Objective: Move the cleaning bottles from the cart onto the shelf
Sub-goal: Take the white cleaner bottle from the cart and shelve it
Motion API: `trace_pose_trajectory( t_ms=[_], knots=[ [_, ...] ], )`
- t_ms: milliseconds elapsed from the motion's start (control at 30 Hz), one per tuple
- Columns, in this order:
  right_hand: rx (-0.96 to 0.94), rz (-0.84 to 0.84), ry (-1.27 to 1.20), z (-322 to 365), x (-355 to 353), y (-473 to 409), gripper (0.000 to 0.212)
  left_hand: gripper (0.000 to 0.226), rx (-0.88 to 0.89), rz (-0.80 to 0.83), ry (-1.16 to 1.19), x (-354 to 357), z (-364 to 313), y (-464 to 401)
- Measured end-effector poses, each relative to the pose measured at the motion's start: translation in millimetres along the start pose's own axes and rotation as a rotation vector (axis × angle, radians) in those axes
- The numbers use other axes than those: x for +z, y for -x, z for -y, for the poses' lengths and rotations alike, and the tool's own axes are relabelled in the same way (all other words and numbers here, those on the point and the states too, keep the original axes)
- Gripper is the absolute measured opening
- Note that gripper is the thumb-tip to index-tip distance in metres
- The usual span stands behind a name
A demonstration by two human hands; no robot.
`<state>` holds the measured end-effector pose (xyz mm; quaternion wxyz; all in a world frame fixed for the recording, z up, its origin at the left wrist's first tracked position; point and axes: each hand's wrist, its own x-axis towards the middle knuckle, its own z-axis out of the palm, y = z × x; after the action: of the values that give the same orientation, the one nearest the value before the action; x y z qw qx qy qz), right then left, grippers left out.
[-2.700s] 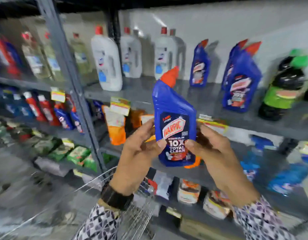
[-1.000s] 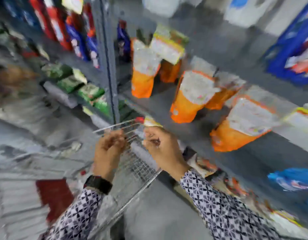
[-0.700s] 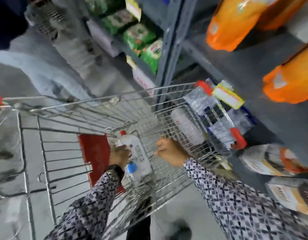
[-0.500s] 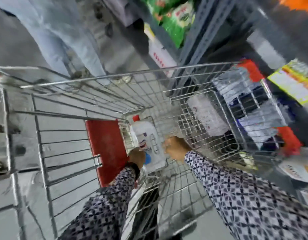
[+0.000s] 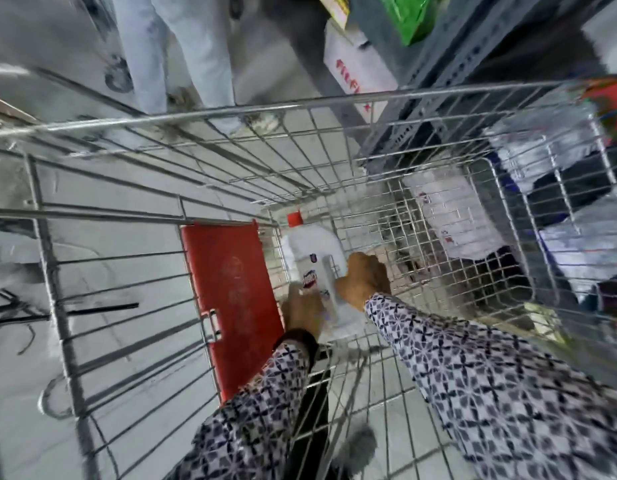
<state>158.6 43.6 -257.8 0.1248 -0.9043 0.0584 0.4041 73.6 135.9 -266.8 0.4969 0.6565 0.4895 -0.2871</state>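
A white cleaning bottle (image 5: 312, 258) with a red cap stands low inside the wire cart (image 5: 265, 109), beside the cart's red seat flap (image 5: 231, 299). My left hand (image 5: 302, 315) grips the bottle's lower left side. My right hand (image 5: 364, 277) is closed on its right side, by the handle. Both arms reach down into the basket. The bottle's base is hidden behind my hands. The upper shelf is out of view.
Another person's legs in light trousers (image 5: 182, 57) stand beyond the cart's far rim. A grey shelf upright (image 5: 449, 64) rises at the upper right, with a white box (image 5: 359, 67) and green packs (image 5: 411, 15) low beside it. Blurred packages (image 5: 452, 216) lie past the cart's right wall.
The blue bottle I held at the shelf is gone from my hands. My view swung down into the cart, and both hands reached in and closed on the white bottle.
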Motion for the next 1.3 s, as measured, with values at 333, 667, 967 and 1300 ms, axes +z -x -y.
trace_pose_trajectory(
  t_ms=[333, 667, 967, 1300],
  knots=[
    [-0.103, -0.316, -0.447, -84, -185, 194, 0.024, 0.016, 0.206, 0.430, 0.510, -23, -106, 203],
    [-0.300, -0.975, -1.313, -198, -316, 475, 0.016, 0.016, 0.766, 0.964, 0.418, 19, -199, 513],
    [-0.498, -1.358, -1.735, -281, -313, 630, 0.021, 0.037, 1.096, 1.177, 0.290, 89, -168, 669],
    [-0.414, -1.442, -1.709, -319, -297, 644, 0.024, 0.042, 1.042, 1.228, 0.218, 114, -155, 692]
  ],
)
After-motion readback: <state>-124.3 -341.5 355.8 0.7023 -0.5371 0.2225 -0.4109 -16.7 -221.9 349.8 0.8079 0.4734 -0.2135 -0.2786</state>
